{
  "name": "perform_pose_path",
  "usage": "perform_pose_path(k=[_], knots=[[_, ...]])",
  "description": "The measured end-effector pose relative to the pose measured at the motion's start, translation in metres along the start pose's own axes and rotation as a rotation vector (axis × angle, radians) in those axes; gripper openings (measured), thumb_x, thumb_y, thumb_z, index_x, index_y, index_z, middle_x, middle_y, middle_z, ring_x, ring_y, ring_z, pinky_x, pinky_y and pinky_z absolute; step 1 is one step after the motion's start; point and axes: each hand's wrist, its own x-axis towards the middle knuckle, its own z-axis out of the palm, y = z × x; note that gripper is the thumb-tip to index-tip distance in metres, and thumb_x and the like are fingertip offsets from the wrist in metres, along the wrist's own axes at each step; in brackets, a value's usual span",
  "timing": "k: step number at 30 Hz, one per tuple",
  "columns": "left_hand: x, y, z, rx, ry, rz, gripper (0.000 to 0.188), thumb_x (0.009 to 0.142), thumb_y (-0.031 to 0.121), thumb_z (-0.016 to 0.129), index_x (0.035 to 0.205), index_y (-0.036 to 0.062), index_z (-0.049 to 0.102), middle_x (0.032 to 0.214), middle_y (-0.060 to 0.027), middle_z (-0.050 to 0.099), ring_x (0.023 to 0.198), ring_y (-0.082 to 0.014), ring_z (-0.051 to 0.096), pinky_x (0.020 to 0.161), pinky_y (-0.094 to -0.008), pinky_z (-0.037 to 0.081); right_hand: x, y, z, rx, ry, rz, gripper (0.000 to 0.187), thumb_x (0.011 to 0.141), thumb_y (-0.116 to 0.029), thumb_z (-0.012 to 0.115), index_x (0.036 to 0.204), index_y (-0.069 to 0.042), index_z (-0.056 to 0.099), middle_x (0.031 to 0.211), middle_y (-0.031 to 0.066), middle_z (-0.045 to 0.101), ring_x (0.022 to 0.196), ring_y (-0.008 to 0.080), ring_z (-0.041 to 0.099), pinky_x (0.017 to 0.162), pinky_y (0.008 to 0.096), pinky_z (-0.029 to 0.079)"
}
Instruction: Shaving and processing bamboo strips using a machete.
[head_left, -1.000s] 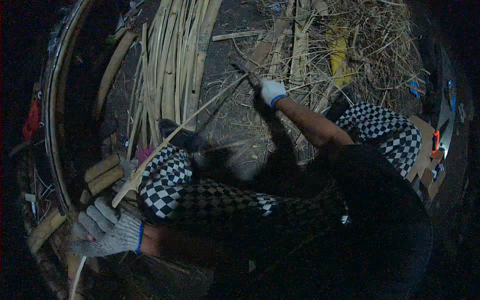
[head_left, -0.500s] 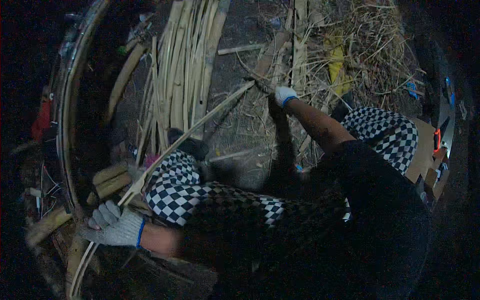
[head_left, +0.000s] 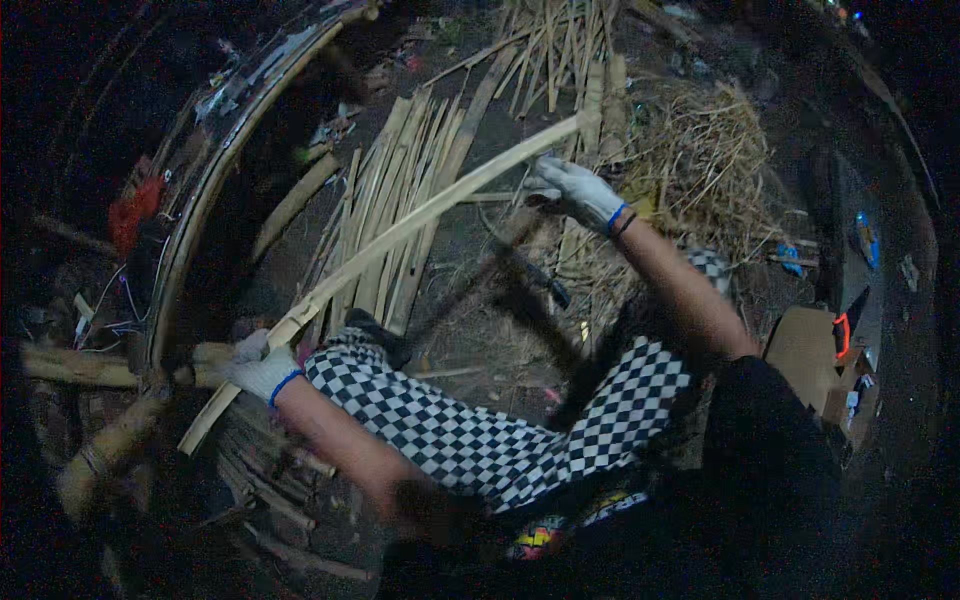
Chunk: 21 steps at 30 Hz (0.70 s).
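A long pale split strip, apparently bamboo [head_left: 410, 222], runs slantwise from lower left to the upper middle. My left hand [head_left: 265, 372], in a white knit glove with a blue cuff, is closed round it near its lower end. Just under the strip's far part is my right hand [head_left: 575, 190], gloved alike, with fingers partly bent and apart. Whether its fingertips touch the strip, I cannot tell. Below it on the ground lies a dark-handled tool [head_left: 558, 290], its shape hard to make out in the dim light.
Several split strips [head_left: 395, 200] lie in a bundle beyond my checkered trouser legs [head_left: 440, 410]. A heap of shavings [head_left: 705, 170] is at the far right. Cardboard [head_left: 800, 350] and an orange-handled tool [head_left: 842, 335] lie at right; thick poles [head_left: 90, 368] are at left.
The view has shifted. The strip now shows its broad pale face. My right hand has come away from the dark tool by the strip's far end; my left hand still grips the lower part.
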Motion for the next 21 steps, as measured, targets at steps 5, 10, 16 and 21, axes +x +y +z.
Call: perform_pose_path(k=[5,10,16,21], knots=[[-0.027,-0.029,0.021,-0.307,-0.043,-0.368,0.037,0.089,0.039,0.048,0.068,0.0117,0.034,0.065,-0.0029,0.041,0.062,-0.0181,0.042,0.067,-0.0337,0.043,0.001,-0.020,-0.050,0.430,0.377,-0.047,0.039,0.094,-0.039,0.045,0.110,-0.003,0.046,0.099,0.0145,0.056,0.079,0.0262,0.063,0.056,0.0336,0.055],[-0.019,-0.049,-0.003,0.817,0.188,0.134,0.037,0.091,0.039,0.045,0.066,0.0122,0.037,0.065,-0.0025,0.043,0.063,-0.0177,0.044,0.066,-0.0333,0.042,0.007,-0.035,-0.063,0.452,0.389,-0.094,0.037,0.096,-0.035,0.037,0.109,-0.002,0.048,0.093,0.0123,0.059,0.064,0.0218,0.061,0.053,0.0313,0.052],[-0.005,-0.036,-0.007,0.380,0.442,-0.081,0.043,0.093,0.044,0.039,0.062,0.0136,0.041,0.064,-0.0018,0.049,0.065,-0.0171,0.047,0.068,-0.0319,0.040,0.014,-0.041,-0.077,0.466,0.395,-0.118,0.032,0.096,-0.033,0.038,0.105,-0.003,0.046,0.089,0.0119,0.060,0.062,0.0217,0.060,0.053,0.0322,0.053],[-0.002,-0.049,-0.004,0.113,0.419,-0.282,0.041,0.095,0.044,0.035,0.073,0.0103,0.043,0.072,-0.0040,0.051,0.067,-0.0184,0.049,0.074,-0.0339,0.043,0.016,-0.040,-0.099,0.498,0.423,-0.133,0.035,0.096,-0.034,0.040,0.106,-0.001,0.046,0.091,0.0147,0.061,0.063,0.0221,0.061,0.053,0.0329,0.054]])
